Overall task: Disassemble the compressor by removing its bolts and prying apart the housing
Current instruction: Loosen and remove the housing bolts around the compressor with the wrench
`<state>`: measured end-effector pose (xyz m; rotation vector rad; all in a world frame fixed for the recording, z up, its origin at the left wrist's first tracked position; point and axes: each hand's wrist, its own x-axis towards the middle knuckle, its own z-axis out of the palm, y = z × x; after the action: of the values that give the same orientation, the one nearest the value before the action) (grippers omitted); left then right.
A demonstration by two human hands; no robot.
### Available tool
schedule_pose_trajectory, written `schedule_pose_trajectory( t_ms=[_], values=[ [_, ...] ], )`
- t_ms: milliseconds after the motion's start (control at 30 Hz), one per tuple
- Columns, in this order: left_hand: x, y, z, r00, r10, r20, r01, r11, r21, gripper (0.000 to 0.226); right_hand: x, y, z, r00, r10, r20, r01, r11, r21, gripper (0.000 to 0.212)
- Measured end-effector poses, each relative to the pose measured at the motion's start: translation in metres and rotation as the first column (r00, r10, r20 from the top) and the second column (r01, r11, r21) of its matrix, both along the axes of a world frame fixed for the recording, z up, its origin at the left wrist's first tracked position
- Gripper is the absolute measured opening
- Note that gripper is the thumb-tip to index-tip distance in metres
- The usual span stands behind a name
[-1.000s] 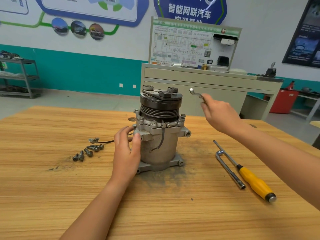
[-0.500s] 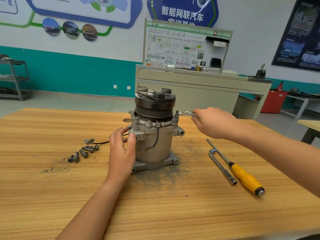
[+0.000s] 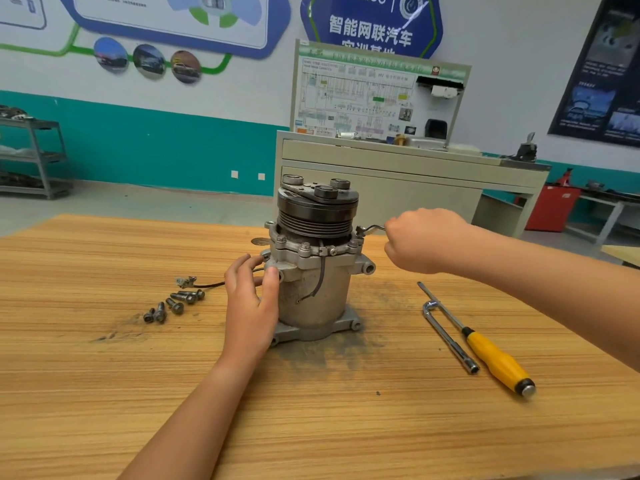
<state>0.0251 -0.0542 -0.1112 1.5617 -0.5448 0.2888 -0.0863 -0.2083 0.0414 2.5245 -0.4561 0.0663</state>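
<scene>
The compressor (image 3: 313, 271) stands upright on its end plate on the wooden bench (image 3: 104, 393), between my two hands, grooved pulley (image 3: 317, 213) uppermost. My left hand (image 3: 251, 306) wraps thumb and fingers round the left ear of the housing, just under the flange, bracing it. My right hand (image 3: 420, 242), closed in a fist just right of the pulley, holds a small wrench (image 3: 369, 230). Its head sits at a flange bolt (image 3: 353, 242) on the side nearest that hand; I cannot tell from here whether it is fully seated.

Other bolt heads show round the front of the flange, so I judge the job to be at the bolt-removal step, with prying not yet begun.

Near my left hand, on its left, lie several loose bolts (image 3: 176, 303). Just behind them is a wire connector (image 3: 187, 281) on a black lead running toward the housing. Below and to the right of my right hand, well apart from the compressor, an L-shaped socket wrench (image 3: 450, 337) and a yellow-handled screwdriver (image 3: 495, 355) lie side by side.

As I read it, the next move calls for a firm turn of the wrench while the left hand resists the housing's twist. A slipped head could round the bolt.
</scene>
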Motion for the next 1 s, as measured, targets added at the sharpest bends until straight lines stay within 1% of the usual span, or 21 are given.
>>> schedule_pose_trajectory(
  t_ms=[67, 200, 333, 533, 667, 767, 867, 1000],
  values=[
    [0.0, 0.0, 0.0, 1.0, 0.0, 0.006, 0.0, 1.0, 0.004, 0.036, 0.002, 0.0, 0.003, 0.999, -0.011, -0.031, 0.011, 1.0, -0.001, 0.023],
    [0.001, -0.001, 0.0, 1.0, 0.002, 0.011, -0.003, 1.0, 0.008, 0.035, 0.001, 0.0, 0.002, 0.997, 0.02, -0.072, -0.028, 0.993, -0.113, 0.021],
    [0.002, -0.001, -0.001, 1.0, 0.014, 0.026, -0.014, 1.0, 0.019, 0.035, 0.001, -0.001, 0.0, 0.994, 0.033, -0.101, -0.051, 0.984, -0.172, 0.02],
    [0.001, 0.001, -0.002, 1.0, 0.016, -0.013, -0.016, 0.999, 0.03, 0.037, 0.003, -0.005, 0.009, 0.979, 0.019, -0.205, -0.078, 0.956, -0.283, 0.012],
    [0.003, 0.001, -0.003, 0.999, 0.015, -0.029, -0.014, 1.0, 0.028, 0.039, 0.013, -0.017, 0.012, 0.968, 0.019, -0.249, -0.108, 0.932, -0.347, 0.014],
    [0.003, 0.001, -0.003, 0.999, 0.006, -0.033, -0.005, 1.0, 0.028, 0.041, 0.025, -0.033, 0.009, 0.982, 0.051, -0.181, -0.113, 0.93, -0.351, 0.018],
    [0.003, 0.0, -0.003, 0.999, 0.006, -0.037, -0.005, 1.0, 0.028, 0.043, 0.044, -0.048, 0.001, 0.988, 0.148, -0.047, -0.155, 0.949, -0.274, 0.02],
    [0.004, 0.0, -0.004, 0.999, 0.01, -0.031, -0.009, 0.999, 0.033, 0.043, 0.071, -0.063, -0.026, 0.942, 0.301, 0.148, -0.274, 0.945, -0.18, 0.034]
  ],
)
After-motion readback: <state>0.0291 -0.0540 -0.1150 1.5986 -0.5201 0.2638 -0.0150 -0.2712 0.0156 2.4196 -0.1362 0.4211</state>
